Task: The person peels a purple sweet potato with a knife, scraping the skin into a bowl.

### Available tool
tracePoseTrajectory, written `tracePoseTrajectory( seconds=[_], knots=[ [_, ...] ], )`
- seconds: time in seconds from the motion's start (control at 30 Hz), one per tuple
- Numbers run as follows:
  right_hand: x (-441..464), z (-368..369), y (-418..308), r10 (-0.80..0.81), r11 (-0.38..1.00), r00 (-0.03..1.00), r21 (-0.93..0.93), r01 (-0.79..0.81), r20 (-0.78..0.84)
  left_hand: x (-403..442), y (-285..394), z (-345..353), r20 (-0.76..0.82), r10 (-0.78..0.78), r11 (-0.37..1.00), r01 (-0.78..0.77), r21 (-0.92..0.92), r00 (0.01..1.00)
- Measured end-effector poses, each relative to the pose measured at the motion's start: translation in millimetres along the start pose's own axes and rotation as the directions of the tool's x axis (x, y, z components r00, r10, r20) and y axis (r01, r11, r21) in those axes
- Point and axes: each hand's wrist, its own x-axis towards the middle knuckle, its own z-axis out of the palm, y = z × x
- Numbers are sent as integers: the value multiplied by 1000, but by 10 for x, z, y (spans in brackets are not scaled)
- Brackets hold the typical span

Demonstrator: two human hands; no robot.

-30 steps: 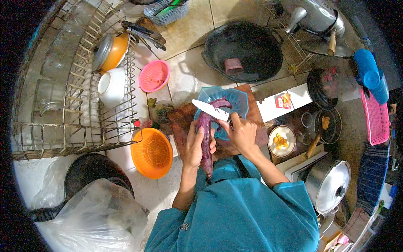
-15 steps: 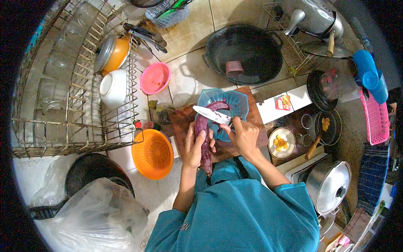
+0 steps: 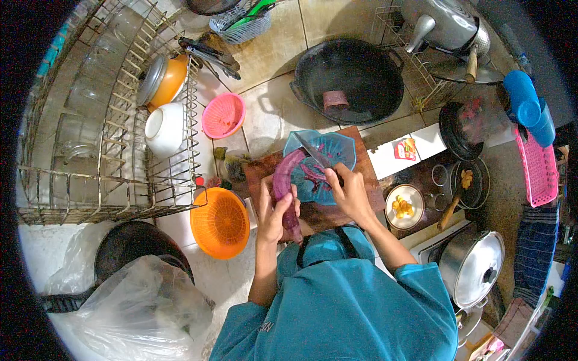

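Note:
A long, curved purple sweet potato (image 3: 282, 180) stands slantwise in my left hand (image 3: 272, 212), whose fingers wrap around its lower half. Its upper end leans over the rim of a scalloped blue bowl (image 3: 344, 150). Purple peelings (image 3: 314, 175) lie inside that bowl. My right hand (image 3: 348, 191) is closed on the handle of a knife (image 3: 313, 149), the blade pointing up and left over the bowl, near the root's upper end. Beneath the bowl is a brown wooden board (image 3: 368, 162).
An orange basket (image 3: 220, 222) and a pink basket (image 3: 223, 115) stand to the left, beside a wire dish rack (image 3: 120, 207). Behind the board sits a black wok (image 3: 367, 78). At right are a plate with yellow pieces (image 3: 415, 221) and a lidded pot (image 3: 478, 271).
The sweet potato and my left hand have shifted slightly left. The knife blade has turned to point more upward, away from the root. More peelings show in the bowl.

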Motion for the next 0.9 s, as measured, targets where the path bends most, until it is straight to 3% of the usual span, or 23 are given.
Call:
tracePoseTrajectory(
  seconds=[0.07,0.17,0.2,0.3,0.37,0.53,0.63,0.77,0.9],
  knots=[
    [9,42,36,61,980,997,184,-70,50,33,-11,-4,84,100,983,-111,145,991],
    [30,64,104,88,933,992,343,-112,85,-11,108,-17,158,57,909,-117,399,986],
    [45,30,84,96,916,988,378,-135,120,-8,108,-22,206,105,881,-187,434,973],
    [83,-102,-61,87,868,976,466,-173,202,-12,-25,-157,268,26,906,-136,401,963],
    [95,-136,-135,46,847,973,507,-158,227,-28,-7,-131,261,41,847,-172,502,964],
    [68,-126,-158,4,855,959,496,-150,283,-13,156,-25,372,2,733,-254,631,928],
    [71,-144,-176,-110,902,958,431,-16,266,-67,179,41,340,139,614,-351,707,930],
    [75,-234,-236,-160,949,955,304,80,249,-33,60,-14,287,216,690,-354,632,933],
    [55,-377,-268,-86,978,972,203,41,218,-48,104,-16,147,213,717,-257,648,966]
  ],
)
